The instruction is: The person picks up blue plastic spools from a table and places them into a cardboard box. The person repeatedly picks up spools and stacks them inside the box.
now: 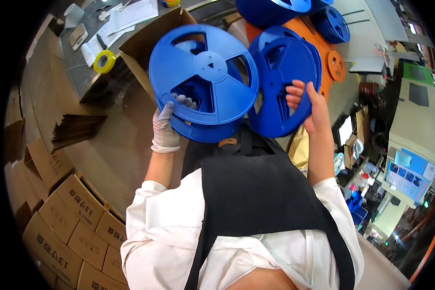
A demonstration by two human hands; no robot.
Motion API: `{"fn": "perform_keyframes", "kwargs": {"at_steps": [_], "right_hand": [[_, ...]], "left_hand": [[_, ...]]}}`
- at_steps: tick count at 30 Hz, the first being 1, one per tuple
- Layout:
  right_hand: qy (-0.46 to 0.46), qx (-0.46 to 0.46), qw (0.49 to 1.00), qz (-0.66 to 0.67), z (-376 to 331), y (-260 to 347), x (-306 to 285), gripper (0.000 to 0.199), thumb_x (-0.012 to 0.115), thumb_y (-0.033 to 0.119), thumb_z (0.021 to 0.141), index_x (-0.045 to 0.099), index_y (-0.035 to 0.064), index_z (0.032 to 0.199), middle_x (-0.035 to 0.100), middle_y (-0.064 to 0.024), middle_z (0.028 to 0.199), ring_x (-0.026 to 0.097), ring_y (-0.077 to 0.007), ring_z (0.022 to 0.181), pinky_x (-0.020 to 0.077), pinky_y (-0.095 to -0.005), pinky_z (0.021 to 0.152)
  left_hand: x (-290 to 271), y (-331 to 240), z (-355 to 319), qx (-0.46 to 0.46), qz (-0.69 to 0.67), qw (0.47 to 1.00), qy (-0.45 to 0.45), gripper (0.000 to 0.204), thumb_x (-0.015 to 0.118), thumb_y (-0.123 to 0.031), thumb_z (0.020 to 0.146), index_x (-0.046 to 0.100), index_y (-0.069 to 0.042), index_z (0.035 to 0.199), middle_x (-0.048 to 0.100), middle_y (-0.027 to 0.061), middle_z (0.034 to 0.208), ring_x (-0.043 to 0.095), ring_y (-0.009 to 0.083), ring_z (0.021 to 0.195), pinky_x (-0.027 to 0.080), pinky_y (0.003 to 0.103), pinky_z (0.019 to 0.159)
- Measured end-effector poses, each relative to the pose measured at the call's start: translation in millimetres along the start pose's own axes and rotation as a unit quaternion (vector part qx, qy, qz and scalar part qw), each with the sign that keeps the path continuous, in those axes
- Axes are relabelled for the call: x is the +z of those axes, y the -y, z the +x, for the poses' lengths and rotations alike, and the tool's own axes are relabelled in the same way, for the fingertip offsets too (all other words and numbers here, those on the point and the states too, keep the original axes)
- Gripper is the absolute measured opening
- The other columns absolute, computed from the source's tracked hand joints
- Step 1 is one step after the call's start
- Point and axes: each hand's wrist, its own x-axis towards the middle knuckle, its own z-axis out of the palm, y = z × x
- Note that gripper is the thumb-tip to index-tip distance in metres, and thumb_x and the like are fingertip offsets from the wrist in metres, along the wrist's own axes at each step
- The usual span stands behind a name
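A view straight down over a person's chest, white sleeves and dark apron is given, with both arms raised in front. The left hand (168, 126), covered by a pale grey glove, is closed around the lower left rim of a stack of large blue plastic reels (203, 77), whose top reel is seen face on, with three cut-out windows around a central hub. A second rim is visible just beneath it, so at least two reels are gripped together. The right hand (308, 107), bare, is curled around the right edge of another blue reel (282, 84), with the fingertips (295, 94) hooked through one of its openings and the thumb laid along the outer rim; this reel is held tilted, just beside the first stack and nearly touching it. Behind the reels, an open cardboard box (152, 41) is seen against the edge of a grey worktable (77, 72), on which papers (128, 14) and a yellow roll of tape (104, 61) are lying. Further blue reels (275, 9) and an orange reel (336, 65) are piled at the top right. Stacked brown cartons (67, 222) are seen at the lower left, on the floor.
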Motion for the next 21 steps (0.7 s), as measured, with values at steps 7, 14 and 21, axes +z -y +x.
{"fn": "perform_keyframes", "kwargs": {"at_steps": [7, 14, 21], "right_hand": [[-0.084, 0.017, 0.988, -0.130, -13, -24, -22, 0.045, 0.054, 0.040, 0.093, 0.057, -0.0021, 0.107, 0.065, -0.0116, 0.086, 0.064, -0.0182, 0.071, 0.0517, -0.0304, 0.066], [-0.126, -0.008, 0.984, -0.122, -9, -45, -35, 0.050, 0.050, 0.047, 0.093, 0.059, -0.0008, 0.104, 0.065, -0.0100, 0.083, 0.064, -0.0175, 0.069, 0.0524, -0.0289, 0.064], [-0.174, -0.095, 0.980, -0.034, -12, -31, -37, 0.052, 0.035, 0.045, 0.099, 0.058, -0.0003, 0.107, 0.059, -0.0038, 0.077, 0.056, -0.0126, 0.065, 0.0472, -0.0264, 0.059]], "left_hand": [[-71, -3, -12, 0.028, -0.104, 0.994, 0.019, 0.029, 0.070, -0.014, 0.082, 0.056, -0.009, 0.107, 0.063, 0.0039, 0.098, 0.061, 0.0253, 0.099, 0.043, 0.048, 0.100], [-86, -11, -21, 0.050, -0.133, 0.986, 0.089, 0.029, 0.070, -0.015, 0.082, 0.057, -0.010, 0.107, 0.063, 0.0020, 0.094, 0.059, 0.0240, 0.096, 0.044, 0.047, 0.097], [-74, -15, -29, 0.038, -0.175, 0.979, 0.096, 0.030, 0.069, -0.014, 0.082, 0.056, -0.010, 0.108, 0.062, 0.0041, 0.095, 0.059, 0.0251, 0.096, 0.044, 0.047, 0.096]]}}
